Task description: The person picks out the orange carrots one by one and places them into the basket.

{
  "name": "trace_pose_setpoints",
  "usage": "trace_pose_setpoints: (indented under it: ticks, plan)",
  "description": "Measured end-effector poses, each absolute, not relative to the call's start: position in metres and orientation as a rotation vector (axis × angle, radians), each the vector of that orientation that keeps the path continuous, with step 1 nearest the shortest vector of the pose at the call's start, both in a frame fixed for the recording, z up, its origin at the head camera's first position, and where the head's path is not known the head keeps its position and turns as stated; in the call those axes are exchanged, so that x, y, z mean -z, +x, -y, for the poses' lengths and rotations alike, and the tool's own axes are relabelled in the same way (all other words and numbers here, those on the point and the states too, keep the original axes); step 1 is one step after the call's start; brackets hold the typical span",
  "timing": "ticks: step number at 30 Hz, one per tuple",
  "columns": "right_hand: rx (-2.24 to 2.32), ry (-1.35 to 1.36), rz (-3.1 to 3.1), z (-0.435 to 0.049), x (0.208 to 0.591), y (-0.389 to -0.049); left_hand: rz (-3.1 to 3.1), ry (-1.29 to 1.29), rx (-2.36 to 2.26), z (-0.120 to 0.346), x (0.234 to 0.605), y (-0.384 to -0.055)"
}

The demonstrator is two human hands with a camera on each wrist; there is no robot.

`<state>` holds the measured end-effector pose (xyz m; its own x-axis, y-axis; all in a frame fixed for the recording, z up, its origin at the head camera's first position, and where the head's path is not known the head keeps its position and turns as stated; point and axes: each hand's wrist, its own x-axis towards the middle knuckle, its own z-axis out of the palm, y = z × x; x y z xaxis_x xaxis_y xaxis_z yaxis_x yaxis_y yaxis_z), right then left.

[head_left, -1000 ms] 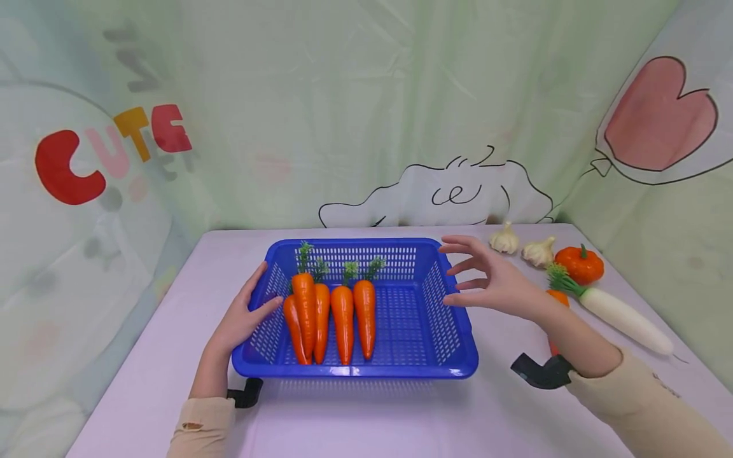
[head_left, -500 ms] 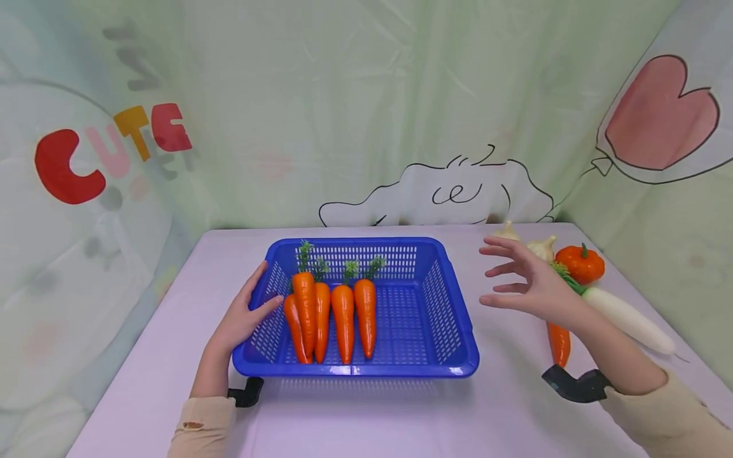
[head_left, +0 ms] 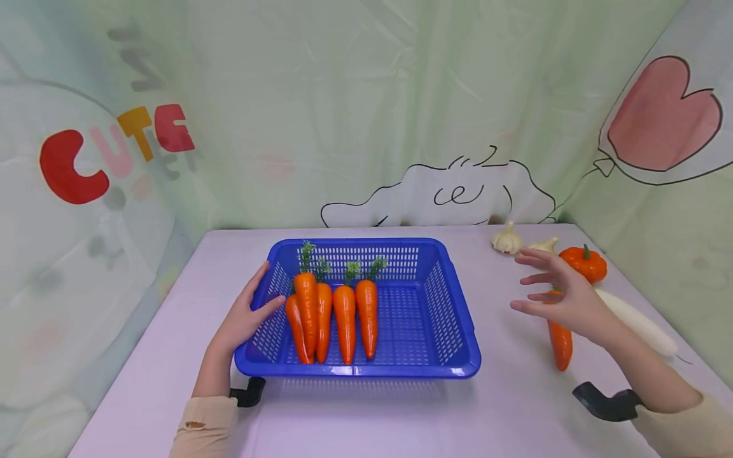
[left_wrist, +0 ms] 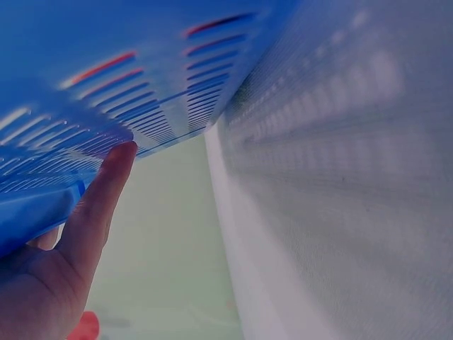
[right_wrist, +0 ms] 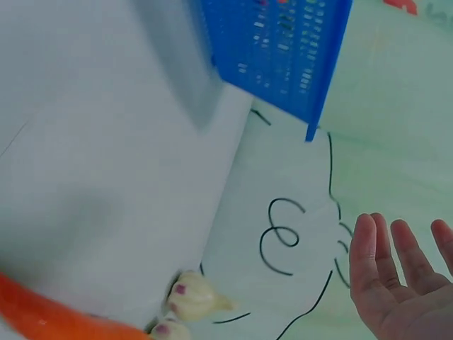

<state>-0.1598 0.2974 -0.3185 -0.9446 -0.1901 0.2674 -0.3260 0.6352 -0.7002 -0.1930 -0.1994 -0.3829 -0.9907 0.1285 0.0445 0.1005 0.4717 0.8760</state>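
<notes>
A blue plastic basket with slotted walls stands in the middle of the table, several shiny orange carrots with green tops lying in its left half. My left hand grips the basket's left rim, thumb over the inner side and fingers along the outer wall. In the left wrist view one finger stretches along the slotted wall. My right hand is in the air right of the basket, fingers spread and slightly bent, holding nothing. Below it in the head view, a loose carrot lies on the table, its top partly hidden.
At the right back lie two garlic bulbs, a small orange pumpkin and a white radish partly behind my right arm. A printed curtain hangs behind the table and along both sides.
My right hand has moved right, away from the basket's right rim, toward the loose vegetables. My left hand and the basket have stayed in place.
</notes>
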Motion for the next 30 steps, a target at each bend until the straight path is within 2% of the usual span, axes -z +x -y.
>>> trace_pose_setpoints:
  ticks: [20,30]
  plan:
    - [-1.068,0.238,2.792,-0.357,0.357,-0.166,-2.652,0.199,-1.6,0.198,0.382,-0.192]
    - [-1.158,0.186,2.935,-0.376,0.377,-0.168,-2.642,0.188,-1.613,0.199,0.384,-0.192]
